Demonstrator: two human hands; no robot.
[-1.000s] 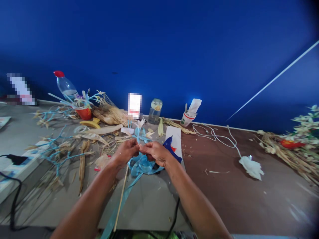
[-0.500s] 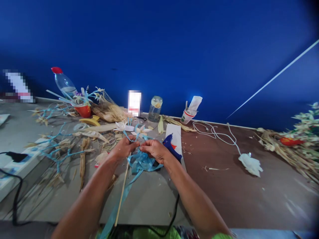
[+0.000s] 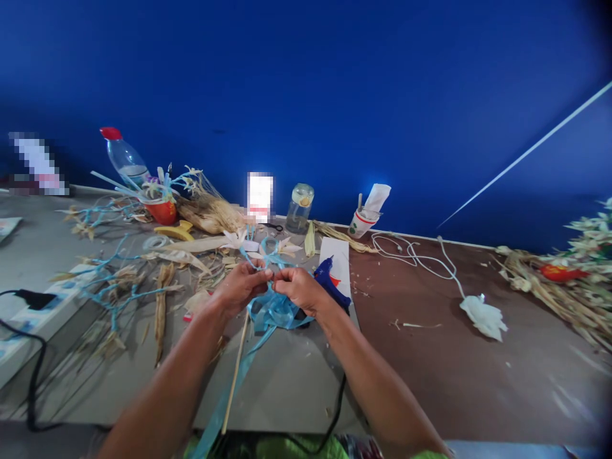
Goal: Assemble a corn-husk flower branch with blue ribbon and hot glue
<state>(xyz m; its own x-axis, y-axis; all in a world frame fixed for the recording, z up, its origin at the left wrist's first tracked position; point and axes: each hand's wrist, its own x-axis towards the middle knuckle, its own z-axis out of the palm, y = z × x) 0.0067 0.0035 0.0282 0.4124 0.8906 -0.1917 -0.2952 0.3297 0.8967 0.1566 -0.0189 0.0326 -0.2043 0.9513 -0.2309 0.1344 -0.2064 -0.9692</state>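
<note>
My left hand point(image 3: 241, 288) is closed in a pinch on the blue-wrapped stem of a flower spray point(image 3: 273, 255) with pale petals. Below that hand a thin wooden stick point(image 3: 234, 379) slants down toward the table's front edge. Fingertips of my right hand point(image 3: 297, 288) are pinched close beside the left ones, on blue ribbon point(image 3: 275, 312). The ribbon lies bunched under both hands, and a long end trails to the front edge. Just right of my right hand is a blue glue gun point(image 3: 329, 280), partly over a white sheet point(image 3: 337, 248).
Blue-wrapped branches point(image 3: 112, 293) and dry husks point(image 3: 165, 306) spread at left, by a white power strip point(image 3: 52, 319). Behind stand a red cup point(image 3: 161, 211), a bottle point(image 3: 125, 159), a glass jar point(image 3: 299, 210) and a white cup point(image 3: 362, 223). White cord point(image 3: 430, 268) lies right.
The flower spray between my hands has turned slightly, and a blue loop now shows above the fingers. Both hands stay close together, still pinching.
</note>
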